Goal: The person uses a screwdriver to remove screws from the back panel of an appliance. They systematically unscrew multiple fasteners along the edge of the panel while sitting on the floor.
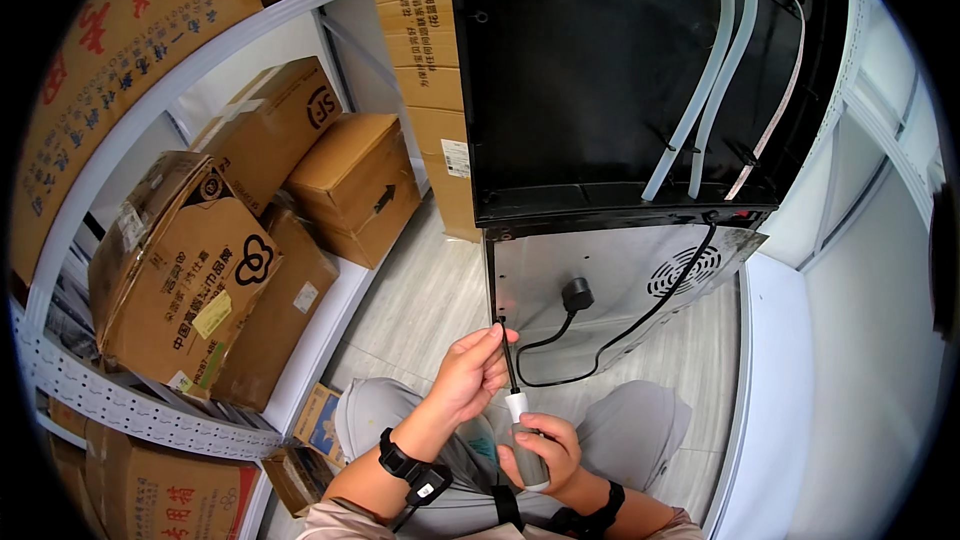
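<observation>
In my right hand [556, 450] is a screwdriver [516, 404] with a grey and white handle and a long dark shaft. My fingers wrap round the handle. The shaft points up and away, its tip close to the left edge of a metal back panel [540, 265], by a small dark screw or hole. Near that tip, my left hand [468, 375] has thumb and fingers pinched together at the shaft; whether a screw is also between them is hidden. The panel belongs to a tall appliance with a black upper back [590, 70].
A black power cord [600, 345] loops below its plug [577, 294] on the panel, beside a round vent [684, 271]. Two pale tubes [705, 70] run down the black back. Cardboard boxes [190, 280] fill metal shelving [140, 410] at left. A white wall [860, 360] stands at right.
</observation>
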### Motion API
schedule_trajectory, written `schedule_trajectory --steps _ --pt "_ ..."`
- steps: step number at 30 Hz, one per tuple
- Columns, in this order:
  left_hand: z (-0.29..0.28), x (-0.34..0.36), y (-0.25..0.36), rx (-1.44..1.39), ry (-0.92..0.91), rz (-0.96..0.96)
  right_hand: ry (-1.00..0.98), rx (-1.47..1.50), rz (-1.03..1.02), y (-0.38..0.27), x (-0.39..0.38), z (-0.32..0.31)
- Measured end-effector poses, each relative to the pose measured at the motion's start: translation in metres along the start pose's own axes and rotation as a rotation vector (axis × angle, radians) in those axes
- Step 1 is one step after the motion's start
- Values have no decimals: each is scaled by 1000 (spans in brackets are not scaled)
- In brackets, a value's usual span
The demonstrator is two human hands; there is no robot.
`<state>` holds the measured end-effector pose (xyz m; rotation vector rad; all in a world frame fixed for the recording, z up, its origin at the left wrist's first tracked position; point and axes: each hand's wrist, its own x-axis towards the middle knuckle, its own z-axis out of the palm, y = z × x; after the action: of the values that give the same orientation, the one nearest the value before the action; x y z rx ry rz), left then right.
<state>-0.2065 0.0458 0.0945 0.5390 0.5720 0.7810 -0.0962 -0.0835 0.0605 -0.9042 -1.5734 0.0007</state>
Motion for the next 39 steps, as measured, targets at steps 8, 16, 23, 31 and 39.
schedule_trajectory --steps 8,16,23,31,39 --pt "-2 -1 -6 71 45 8 -54 -34 -40 -6 5 4" --pt "-2 -4 -6 211 24 9 -164 1 -73 4 15 -13" --pt "0 -5 -9 196 38 16 -42 82 110 -3 14 -7" --pt "-2 -6 -7 125 -40 -10 70 33 -71 0 1 -7" --pt "-2 -8 -3 359 -10 39 -145 -20 -164 -3 10 -17"
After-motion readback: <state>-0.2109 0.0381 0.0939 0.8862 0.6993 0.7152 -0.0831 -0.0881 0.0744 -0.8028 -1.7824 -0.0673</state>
